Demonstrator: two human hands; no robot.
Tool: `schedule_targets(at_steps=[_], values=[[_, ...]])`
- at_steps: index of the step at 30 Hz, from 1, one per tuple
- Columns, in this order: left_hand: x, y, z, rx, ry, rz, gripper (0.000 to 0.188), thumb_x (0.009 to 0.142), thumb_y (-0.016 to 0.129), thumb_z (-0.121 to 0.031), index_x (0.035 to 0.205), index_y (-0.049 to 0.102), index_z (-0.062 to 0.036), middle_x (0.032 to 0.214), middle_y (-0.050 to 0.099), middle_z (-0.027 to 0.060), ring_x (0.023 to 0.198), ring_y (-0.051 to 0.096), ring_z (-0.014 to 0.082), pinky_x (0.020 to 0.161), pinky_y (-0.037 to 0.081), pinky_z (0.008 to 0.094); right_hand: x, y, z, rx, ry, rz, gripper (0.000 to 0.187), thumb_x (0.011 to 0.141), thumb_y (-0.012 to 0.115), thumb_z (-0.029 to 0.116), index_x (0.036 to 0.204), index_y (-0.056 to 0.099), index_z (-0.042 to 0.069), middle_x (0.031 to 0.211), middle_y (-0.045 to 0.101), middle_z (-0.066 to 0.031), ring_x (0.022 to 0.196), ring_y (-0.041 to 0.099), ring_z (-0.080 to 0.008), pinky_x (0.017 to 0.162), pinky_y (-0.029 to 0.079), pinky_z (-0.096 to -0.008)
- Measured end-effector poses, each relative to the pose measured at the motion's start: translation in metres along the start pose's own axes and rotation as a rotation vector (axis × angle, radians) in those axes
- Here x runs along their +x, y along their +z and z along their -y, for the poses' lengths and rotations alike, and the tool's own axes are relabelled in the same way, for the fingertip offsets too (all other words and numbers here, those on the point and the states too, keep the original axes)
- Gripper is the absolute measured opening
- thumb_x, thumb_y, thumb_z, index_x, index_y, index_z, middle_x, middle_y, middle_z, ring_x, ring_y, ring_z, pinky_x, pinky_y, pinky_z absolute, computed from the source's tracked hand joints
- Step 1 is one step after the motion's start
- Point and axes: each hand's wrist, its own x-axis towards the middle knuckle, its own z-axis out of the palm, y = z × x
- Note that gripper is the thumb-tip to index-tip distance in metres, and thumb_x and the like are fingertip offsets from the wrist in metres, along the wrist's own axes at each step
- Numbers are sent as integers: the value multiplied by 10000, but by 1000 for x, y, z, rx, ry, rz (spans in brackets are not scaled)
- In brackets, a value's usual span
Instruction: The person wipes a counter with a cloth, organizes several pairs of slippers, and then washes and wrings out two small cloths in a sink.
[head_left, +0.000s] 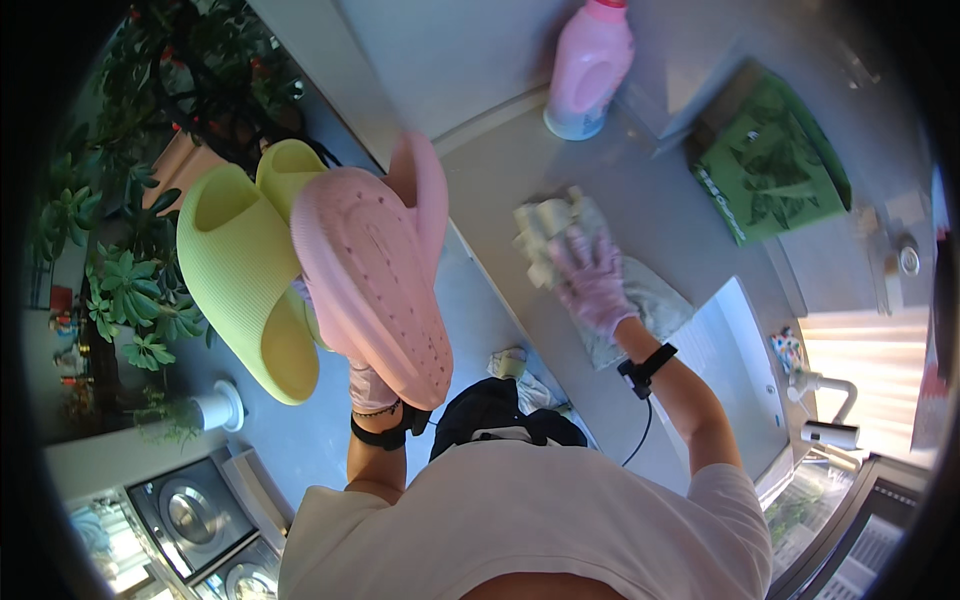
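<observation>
My left hand (374, 388), in a thin translucent glove, holds up a bunch of slippers. A pink slipper (375, 255) faces me with its dotted sole, and another pink piece (424, 190) shows behind it. Yellow-green slippers (245, 270) hang at its left. The slippers hide most of that hand's fingers. Over the grey counter (480, 185), my right hand (594, 280), gloved too, lies with fingers spread on a crumpled pale yellowish cloth (540, 235). A grey cloth (655, 300) lies beneath and beside its wrist.
A pink bottle (592, 75) stands at the counter's back, left of a green bag (775, 165). The white sink (735, 355) and its tap (835, 400) are at right. Leafy plants (130, 285) fill the left, with front-loading machines (190, 510) below. A small cloth item (508, 362) lies low near me.
</observation>
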Motion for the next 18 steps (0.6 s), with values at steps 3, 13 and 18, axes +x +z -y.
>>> schedule_targets(at_steps=[3,13,18], values=[[0,-6,0,14,24,-42,661,773,721,-112,1306,333,-63,1177,494,87,1093,511,160,888,473,283,32,2,36,15,-346,23,617,897,474,383,1453,223,288,1539,94,-52,1387,24,-429,1098,48,-570],[3,-4,4,39,10,-80,673,771,722,-107,1314,326,-64,1180,494,83,1093,510,157,893,468,278,214,15,26,-4,268,-235,601,916,382,396,1454,224,182,1519,178,-28,1383,109,-385,1107,118,-518],[6,-7,7,42,-41,-62,679,770,722,-104,1317,322,-64,1181,494,81,1093,510,156,895,466,275,183,11,6,70,374,-231,606,915,386,375,1446,228,128,1516,181,-40,1378,128,-390,1114,145,-474]])
